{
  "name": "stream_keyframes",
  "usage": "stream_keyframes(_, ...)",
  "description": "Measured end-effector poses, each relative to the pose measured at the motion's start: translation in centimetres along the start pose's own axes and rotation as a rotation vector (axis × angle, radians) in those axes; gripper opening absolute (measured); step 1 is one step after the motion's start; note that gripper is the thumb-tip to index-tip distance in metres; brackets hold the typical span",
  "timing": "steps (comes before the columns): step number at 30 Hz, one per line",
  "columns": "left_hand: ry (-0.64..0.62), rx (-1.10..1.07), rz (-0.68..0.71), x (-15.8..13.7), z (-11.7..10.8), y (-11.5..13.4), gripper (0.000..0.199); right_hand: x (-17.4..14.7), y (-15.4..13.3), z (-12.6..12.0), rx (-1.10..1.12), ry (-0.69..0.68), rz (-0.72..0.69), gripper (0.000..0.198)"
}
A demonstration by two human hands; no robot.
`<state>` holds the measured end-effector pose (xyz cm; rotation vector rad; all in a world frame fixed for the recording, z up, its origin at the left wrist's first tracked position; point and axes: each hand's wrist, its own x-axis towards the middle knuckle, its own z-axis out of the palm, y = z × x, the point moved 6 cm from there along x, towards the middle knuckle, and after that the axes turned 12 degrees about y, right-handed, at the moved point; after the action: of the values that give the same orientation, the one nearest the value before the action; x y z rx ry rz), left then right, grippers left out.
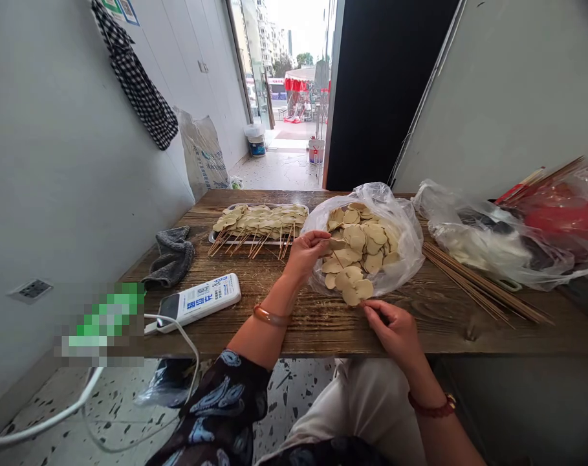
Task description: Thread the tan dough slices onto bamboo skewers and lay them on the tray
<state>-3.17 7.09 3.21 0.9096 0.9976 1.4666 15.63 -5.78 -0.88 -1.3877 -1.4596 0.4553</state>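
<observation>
The thin slices (354, 289) could split if pierced too near an edge. The skewer (338, 259) slants lengthwise over the bag's (409, 249) near side, far-left to near-right, its sharp end unclear; the left hand (307, 254) pinches a slice (337, 244) at its far end, the right hand (394, 329) pinches its near end

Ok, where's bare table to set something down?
The table is bare between the skewer tray and white device; in front of the bag of slices, between the left forearm and right hand; and between the right hand and loose sticks. It's crowded at the right end, under plastic bags, and where tray and bag sit close together.
</observation>
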Motion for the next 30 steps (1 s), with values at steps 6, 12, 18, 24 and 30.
stream_keyframes(6, 0.016, 0.019, 0.025, 0.2, 0.0, -0.3, 0.032, -0.1, 0.1, 0.0, -0.007, 0.004, 0.004, 0.027)
stream_keyframes(12, 0.056, 0.131, 0.119, 0.7, -0.4, -0.4, 0.025, 0.0, -0.3, -0.2, -0.016, 0.03, -0.015, 0.026)
stream_keyframes(18, 0.095, 0.191, 0.16, 1.1, -0.9, -0.5, 0.017, -0.1, -0.4, -0.2, 0.005, 0.039, -0.041, 0.026)
stream_keyframes(24, 0.038, 0.233, 0.177, 1.0, -0.5, -0.3, 0.016, -0.2, -0.1, -0.1, 0.001, 0.024, -0.039, 0.024)
stream_keyframes(30, 0.003, 0.226, 0.157, 0.5, -0.1, -0.1, 0.017, -0.1, -0.3, -0.1, 0.005, 0.031, -0.053, 0.025)
